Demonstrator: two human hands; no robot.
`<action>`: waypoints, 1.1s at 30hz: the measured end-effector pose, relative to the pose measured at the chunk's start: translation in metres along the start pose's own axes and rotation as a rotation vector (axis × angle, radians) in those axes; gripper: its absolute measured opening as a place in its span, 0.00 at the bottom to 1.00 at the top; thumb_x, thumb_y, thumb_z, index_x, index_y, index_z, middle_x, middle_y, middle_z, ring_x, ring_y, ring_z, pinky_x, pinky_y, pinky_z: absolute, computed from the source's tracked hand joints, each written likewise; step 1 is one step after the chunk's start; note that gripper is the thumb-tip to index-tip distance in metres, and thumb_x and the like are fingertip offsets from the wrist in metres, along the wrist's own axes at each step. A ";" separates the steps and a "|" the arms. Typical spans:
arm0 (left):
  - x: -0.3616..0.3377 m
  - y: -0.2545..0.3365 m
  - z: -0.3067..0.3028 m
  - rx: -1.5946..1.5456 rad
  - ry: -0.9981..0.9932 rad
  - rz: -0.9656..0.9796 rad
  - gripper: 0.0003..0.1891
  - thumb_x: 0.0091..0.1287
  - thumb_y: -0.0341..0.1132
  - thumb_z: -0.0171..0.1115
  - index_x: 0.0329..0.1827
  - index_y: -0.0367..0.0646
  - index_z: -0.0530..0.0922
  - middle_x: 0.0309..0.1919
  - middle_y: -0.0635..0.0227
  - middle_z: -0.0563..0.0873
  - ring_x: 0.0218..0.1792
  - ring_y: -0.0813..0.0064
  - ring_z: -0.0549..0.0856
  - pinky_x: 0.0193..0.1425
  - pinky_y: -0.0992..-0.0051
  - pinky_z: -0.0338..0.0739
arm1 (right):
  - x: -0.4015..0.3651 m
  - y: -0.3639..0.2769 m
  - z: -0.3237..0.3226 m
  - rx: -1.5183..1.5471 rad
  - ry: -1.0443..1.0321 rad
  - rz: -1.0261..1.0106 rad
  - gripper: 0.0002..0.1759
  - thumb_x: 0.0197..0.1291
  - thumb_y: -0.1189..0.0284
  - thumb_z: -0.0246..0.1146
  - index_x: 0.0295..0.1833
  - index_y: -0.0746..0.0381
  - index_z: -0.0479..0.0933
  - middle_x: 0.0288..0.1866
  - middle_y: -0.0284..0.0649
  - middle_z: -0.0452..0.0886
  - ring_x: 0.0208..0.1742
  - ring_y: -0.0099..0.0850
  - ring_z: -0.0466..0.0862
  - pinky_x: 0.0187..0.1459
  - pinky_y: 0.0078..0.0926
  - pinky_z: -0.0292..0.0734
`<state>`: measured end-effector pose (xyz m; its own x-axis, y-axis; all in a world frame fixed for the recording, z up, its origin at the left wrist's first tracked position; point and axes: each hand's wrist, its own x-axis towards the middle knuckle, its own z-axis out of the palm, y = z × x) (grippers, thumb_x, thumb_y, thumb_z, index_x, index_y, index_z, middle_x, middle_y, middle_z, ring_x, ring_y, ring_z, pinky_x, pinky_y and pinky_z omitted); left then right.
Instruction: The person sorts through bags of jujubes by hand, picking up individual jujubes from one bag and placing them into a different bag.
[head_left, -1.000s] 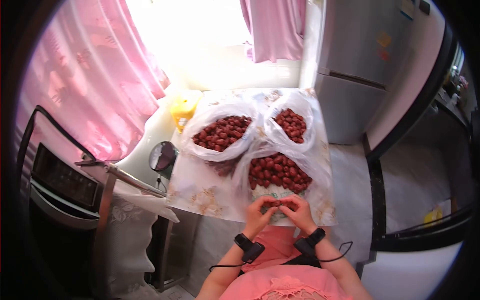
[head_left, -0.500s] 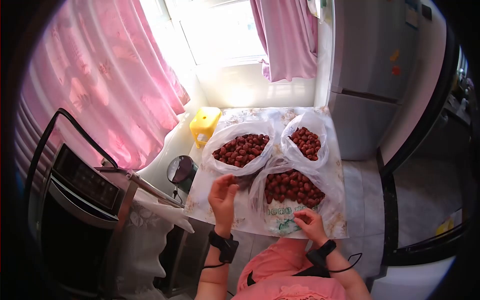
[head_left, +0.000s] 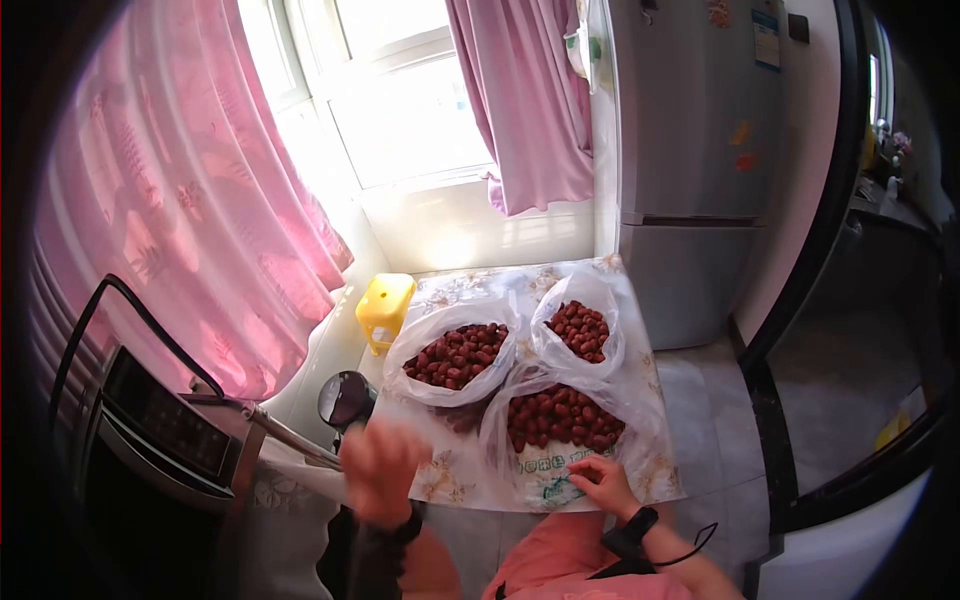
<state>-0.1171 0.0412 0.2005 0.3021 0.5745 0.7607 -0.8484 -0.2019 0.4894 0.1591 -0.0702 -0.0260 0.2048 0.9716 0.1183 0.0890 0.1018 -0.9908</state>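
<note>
My left hand (head_left: 383,472) is raised over the left front corner of the table, smeared by motion, so its fingers cannot be made out. Close to the printed front of the nearest plastic bag (head_left: 552,488) is my right hand (head_left: 606,488), its fingers loosely bent and apart from the thumb, with nothing visible in them. Dark red dates (head_left: 565,418) that look like jujubes fill this bag. Behind it stand two more open bags: the left bag (head_left: 400,385) with jujubes (head_left: 458,355), and a smaller right bag (head_left: 612,345) with jujubes (head_left: 578,331).
A flowered cloth covers the table (head_left: 440,480). A yellow stool (head_left: 385,305) and a dark round-topped bin (head_left: 346,398) stand at its left. A black appliance (head_left: 165,420) is farther left, a grey fridge (head_left: 690,270) at the back right, and pink curtains (head_left: 190,220) hang by the window.
My left hand has swung left and down, away from the bags, and is now blurred. My right hand stays by the nearest bag. The view has tilted upward.
</note>
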 end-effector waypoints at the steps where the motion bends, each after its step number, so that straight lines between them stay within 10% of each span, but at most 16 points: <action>1: -0.004 0.014 0.014 -0.251 -0.352 0.180 0.19 0.66 0.47 0.75 0.32 0.46 0.74 0.43 0.61 0.82 0.39 0.58 0.82 0.39 0.58 0.76 | 0.000 0.000 0.000 -0.013 -0.008 -0.001 0.11 0.63 0.78 0.70 0.50 0.67 0.85 0.47 0.35 0.84 0.46 0.20 0.85 0.48 0.19 0.82; 2: -0.003 0.039 0.039 -0.405 -0.553 0.169 0.16 0.64 0.45 0.76 0.28 0.51 0.76 0.27 0.71 0.78 0.24 0.72 0.78 0.22 0.69 0.66 | 0.000 0.000 0.000 -0.012 -0.008 -0.003 0.11 0.63 0.78 0.70 0.50 0.67 0.85 0.47 0.35 0.84 0.46 0.20 0.85 0.48 0.19 0.82; 5: 0.009 0.070 0.087 -0.394 -1.256 0.359 0.22 0.79 0.35 0.38 0.46 0.36 0.85 0.52 0.57 0.86 0.55 0.58 0.86 0.59 0.61 0.82 | 0.001 0.002 0.000 0.035 -0.014 0.003 0.11 0.63 0.78 0.71 0.51 0.67 0.85 0.47 0.36 0.84 0.47 0.21 0.85 0.49 0.20 0.82; 33: -0.030 0.069 0.069 -0.291 -1.188 0.425 0.21 0.77 0.33 0.40 0.40 0.37 0.85 0.42 0.57 0.87 0.42 0.65 0.88 0.47 0.70 0.83 | -0.001 0.003 -0.002 -0.040 -0.034 -0.035 0.11 0.63 0.80 0.69 0.52 0.66 0.84 0.50 0.35 0.84 0.51 0.22 0.84 0.52 0.21 0.81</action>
<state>-0.1548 -0.0451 0.2407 0.0589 -0.5741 0.8167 -0.9900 0.0717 0.1217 0.1608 -0.0709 -0.0286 0.1677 0.9744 0.1497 0.1344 0.1278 -0.9826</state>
